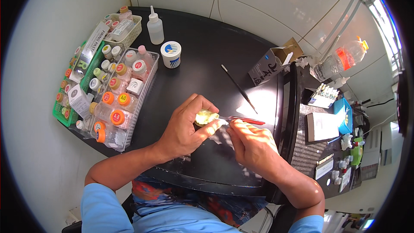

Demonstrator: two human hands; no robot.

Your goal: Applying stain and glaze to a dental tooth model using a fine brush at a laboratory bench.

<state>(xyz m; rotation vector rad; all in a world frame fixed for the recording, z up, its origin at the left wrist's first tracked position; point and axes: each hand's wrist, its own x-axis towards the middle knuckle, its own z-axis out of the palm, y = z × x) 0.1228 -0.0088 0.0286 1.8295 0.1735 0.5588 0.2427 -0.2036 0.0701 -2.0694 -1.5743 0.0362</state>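
Here, trays of small capped bottles [113, 103] line the left of the black bench [202, 47]. Just right of them, the left hand [185, 129] clenches a pale yellow lump [206, 116] over the bench's middle. The right hand [252, 144] pinches a red-handled tool [246, 120], its tip touching the lump.

Open black worktop [202, 56] runs through the frame's centre and upper middle. Obstacles: clear tray of jars [123, 97] and green basket [82, 77] along the left; squeeze bottle [155, 28] and white tub [171, 54] upper left; loose brush [238, 88] centre right; open carton [276, 62] upper right.
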